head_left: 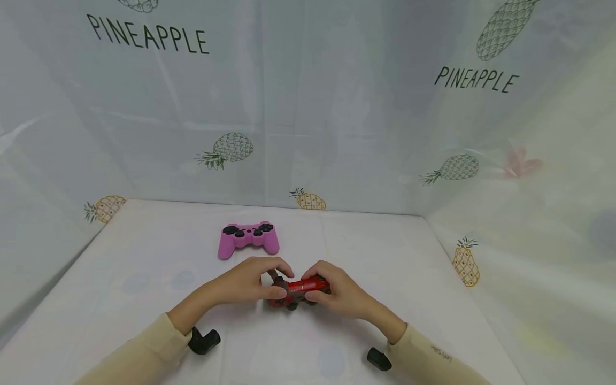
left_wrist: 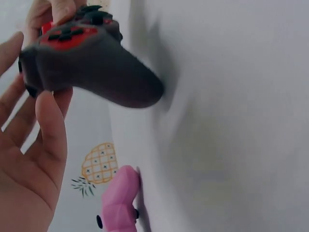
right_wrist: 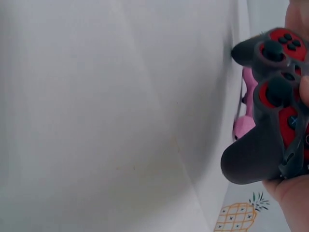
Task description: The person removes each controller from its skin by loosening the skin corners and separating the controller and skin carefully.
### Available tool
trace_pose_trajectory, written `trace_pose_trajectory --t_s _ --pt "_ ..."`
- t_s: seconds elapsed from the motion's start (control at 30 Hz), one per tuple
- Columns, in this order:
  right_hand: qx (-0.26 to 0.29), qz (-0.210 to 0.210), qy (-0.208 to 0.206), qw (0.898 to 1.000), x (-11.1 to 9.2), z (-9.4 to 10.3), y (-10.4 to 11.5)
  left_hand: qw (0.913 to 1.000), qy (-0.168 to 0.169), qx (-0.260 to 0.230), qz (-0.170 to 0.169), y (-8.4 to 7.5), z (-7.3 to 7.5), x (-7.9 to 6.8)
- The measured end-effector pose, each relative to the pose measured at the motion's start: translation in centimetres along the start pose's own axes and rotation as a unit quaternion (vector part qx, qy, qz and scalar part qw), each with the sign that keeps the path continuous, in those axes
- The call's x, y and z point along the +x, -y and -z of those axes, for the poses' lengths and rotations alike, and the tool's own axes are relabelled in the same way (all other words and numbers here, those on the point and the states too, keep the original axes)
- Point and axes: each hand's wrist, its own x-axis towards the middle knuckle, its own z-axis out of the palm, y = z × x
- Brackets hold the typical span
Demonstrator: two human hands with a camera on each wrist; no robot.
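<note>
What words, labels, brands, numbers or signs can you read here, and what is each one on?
"PINEAPPLE": upper left of the backdrop.
"PINEAPPLE": upper right of the same backdrop.
"X": in blue, on a button of the red-and-grey controller.
Right sleeve: dark lettering, too small to read.
Pink controller: no readable text.
No brand or number is readable.
</note>
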Motion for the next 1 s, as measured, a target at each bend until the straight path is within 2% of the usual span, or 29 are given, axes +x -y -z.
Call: trace_pose_trajectory --t_s 0.2,0.43,0.57,0.83,1.0 --pt "-0.034 0.035 0.029 0.998 0.5 0.8 0.0 0.9988 0.045 -0.019 0.001 0.6 0.9 0.3" --pt "-0.035 0.045 0.044 0.997 0.8 1.1 -0.2 0.9964 0.079 -0.026 0.018 1.0 1.3 0.9" --pt "-0.039 0.047 0.045 0.997 0.7 1.1 -0.3 0.9935 0.100 -0.048 0.027 1.3 1.3 1.2" --pt "-0.046 0.051 0.055 0.996 0.7 1.1 -0.4 0.9922 0.106 -0.062 0.019 1.7 1.3 1.4" --pt "-0.054 0.063 0.065 0.994 0.8 1.2 -0.1 0.9884 0.132 -0.070 0.029 1.9 1.4 1.5"
